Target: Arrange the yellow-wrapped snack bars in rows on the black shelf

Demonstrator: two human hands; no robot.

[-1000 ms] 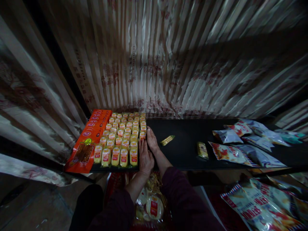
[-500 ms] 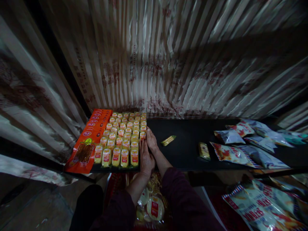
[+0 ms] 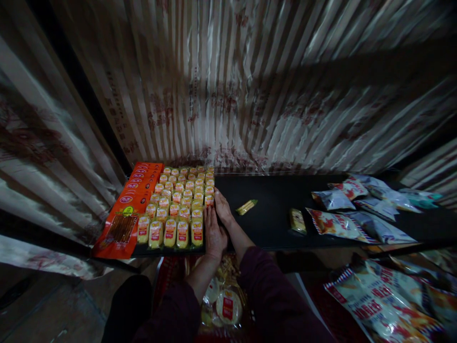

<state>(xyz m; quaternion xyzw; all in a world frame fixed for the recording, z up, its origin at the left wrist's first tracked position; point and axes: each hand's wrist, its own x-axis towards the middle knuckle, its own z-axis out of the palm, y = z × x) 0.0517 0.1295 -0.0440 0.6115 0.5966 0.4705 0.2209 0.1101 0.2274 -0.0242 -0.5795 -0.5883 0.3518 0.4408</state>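
Observation:
Rows of small yellow wrapped snack cakes [image 3: 176, 196] stand packed side by side on a black shelf [image 3: 264, 195]. My left hand [image 3: 215, 236] lies flat along the right side of the front rows, its fingers stretched out and pointing to the back. Just behind it, my right hand [image 3: 223, 207] rests with straight fingers against the right side of the rows further back. Both palms face the cakes, and neither hand grips anything. Overlapping orange snack packets [image 3: 125, 209] lie left of the cakes.
A thin wrapped stick snack [image 3: 246, 206] and a small wrapped packet [image 3: 297, 221] lie on the shelf to the right. Beyond them sit several chip-like bags [image 3: 339, 226]. Below are large snack bags [image 3: 382, 300] and round wrapped cakes [image 3: 228, 306]. A striped curtain [image 3: 232, 95] hangs behind.
The view has shifted slightly, so everything appears a little further left. Both hands stay against the right side of the cake rows, with no clear movement of the cakes.

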